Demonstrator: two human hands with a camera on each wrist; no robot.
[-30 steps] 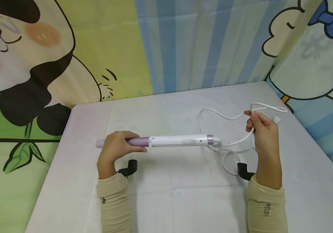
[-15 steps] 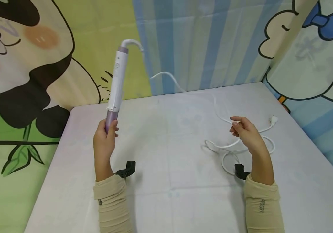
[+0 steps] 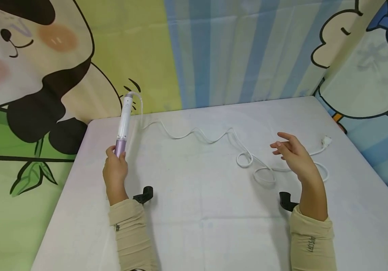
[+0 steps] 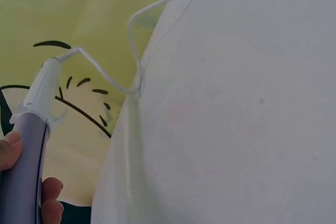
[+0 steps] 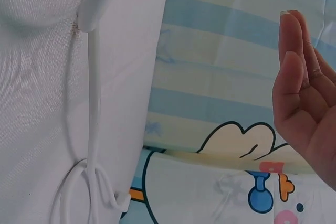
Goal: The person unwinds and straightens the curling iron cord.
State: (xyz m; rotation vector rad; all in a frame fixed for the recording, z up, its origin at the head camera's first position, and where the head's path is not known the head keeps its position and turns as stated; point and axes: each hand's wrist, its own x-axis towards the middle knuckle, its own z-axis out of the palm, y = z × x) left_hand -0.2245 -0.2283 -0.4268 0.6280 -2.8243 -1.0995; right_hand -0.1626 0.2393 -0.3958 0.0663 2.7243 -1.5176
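My left hand (image 3: 115, 173) grips the purple end of a white-and-purple hair styling iron (image 3: 124, 122) at the left of the table. The iron points up and away, its white part and cord end farthest from me. In the left wrist view, the thumb and fingertips (image 4: 51, 203) wrap the purple part. From the iron's far end, a white cord (image 3: 211, 141) drops to the table and runs right in loose bends and loops. Above those loops hovers my right hand (image 3: 294, 156), fingers loosely extended and holding nothing. Beyond it lies the white plug (image 3: 326, 141).
The table (image 3: 180, 237) has a white cover. A printed cartoon curtain (image 3: 221, 49) hangs behind it and along both sides. Black camera mounts (image 3: 286, 201) sit on both wrists.
The iron has swung from lying crosswise to pointing away, then lowered with the left hand. The right hand has let go of the cord, which now stretches across the table.
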